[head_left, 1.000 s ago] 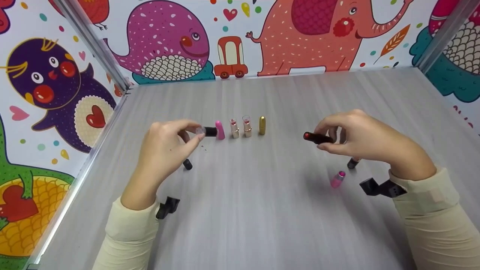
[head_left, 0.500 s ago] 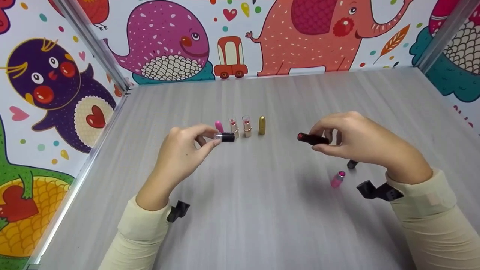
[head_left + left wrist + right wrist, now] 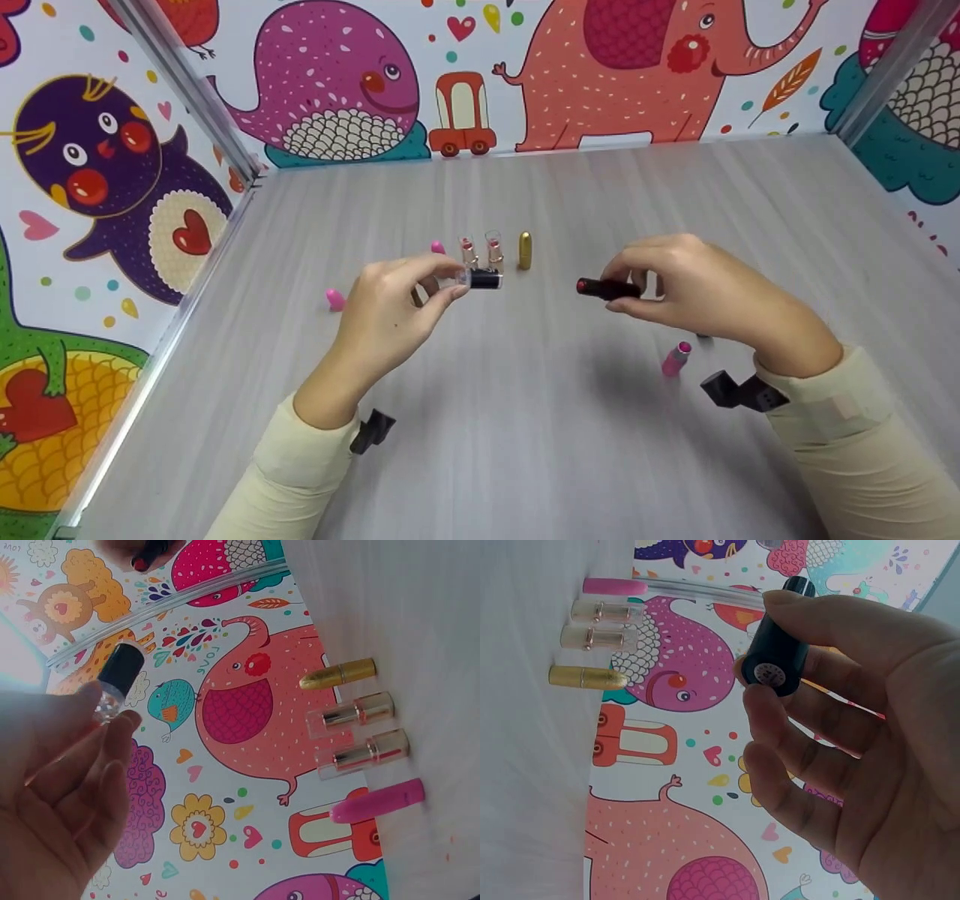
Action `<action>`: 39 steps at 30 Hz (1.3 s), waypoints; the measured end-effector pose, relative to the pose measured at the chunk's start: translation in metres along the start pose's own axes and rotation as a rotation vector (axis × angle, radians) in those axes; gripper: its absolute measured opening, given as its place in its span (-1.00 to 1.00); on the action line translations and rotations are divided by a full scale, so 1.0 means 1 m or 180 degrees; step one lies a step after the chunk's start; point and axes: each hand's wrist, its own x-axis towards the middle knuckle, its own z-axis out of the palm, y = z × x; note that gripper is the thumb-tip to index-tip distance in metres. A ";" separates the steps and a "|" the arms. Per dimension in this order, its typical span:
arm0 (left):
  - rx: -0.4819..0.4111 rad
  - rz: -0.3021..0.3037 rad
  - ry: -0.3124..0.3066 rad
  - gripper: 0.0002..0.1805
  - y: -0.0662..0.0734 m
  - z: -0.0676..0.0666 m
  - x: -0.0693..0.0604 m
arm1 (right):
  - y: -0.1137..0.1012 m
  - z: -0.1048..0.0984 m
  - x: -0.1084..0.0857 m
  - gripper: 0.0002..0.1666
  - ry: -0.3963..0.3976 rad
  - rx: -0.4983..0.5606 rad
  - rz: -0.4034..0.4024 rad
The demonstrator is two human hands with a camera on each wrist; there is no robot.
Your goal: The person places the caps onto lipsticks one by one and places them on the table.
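Observation:
My left hand (image 3: 397, 307) pinches a lipstick cap (image 3: 484, 280) by its clear end, between thumb and fingertips. The cap's black part points right, toward the other hand. Between thumb and fingers, my right hand (image 3: 697, 292) holds an uncapped dark lipstick (image 3: 600, 288), its red tip facing left. A gap separates the two pieces, both held above the table. In the right wrist view, a round label shows on the base of this lipstick (image 3: 780, 645). The left wrist view shows the black part of the cap (image 3: 121, 669) above my fingertips.
Behind the hands stand a pink lipstick (image 3: 438, 247), two clear-capped lipsticks (image 3: 469, 253) and a gold one (image 3: 525, 251) in a row. A pink piece (image 3: 335, 300) is at left. An uncapped pink lipstick (image 3: 676, 360) stands near my right wrist, beside a mostly hidden black piece (image 3: 703, 335).
My left hand has moved right with the cap, uncovering the pink piece at left. The right hand has shifted slightly left and down with the lipstick. The gap between them has narrowed.

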 end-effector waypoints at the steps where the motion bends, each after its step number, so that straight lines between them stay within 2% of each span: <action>1: -0.0005 0.0042 0.0017 -0.82 0.000 0.001 0.000 | -0.001 0.001 0.000 -0.74 0.0014 -0.0010 0.0000; 12: -0.0141 0.0240 0.0126 -0.78 -0.002 0.017 -0.002 | -0.005 0.018 0.006 -0.72 0.0184 -0.0100 -0.0136; 21: -0.0296 0.0765 0.0339 -0.74 -0.002 0.030 -0.003 | -0.011 0.027 0.008 -0.72 0.0282 -0.0169 -0.0223; 30: -0.0342 0.0864 0.0315 -0.75 -0.001 0.040 -0.004 | -0.013 0.030 0.010 -0.72 0.0259 -0.0164 -0.0220; 39: -0.0385 0.0952 0.0404 -0.76 0.001 0.045 -0.005 | -0.015 0.031 0.009 -0.72 0.0250 -0.0108 -0.0247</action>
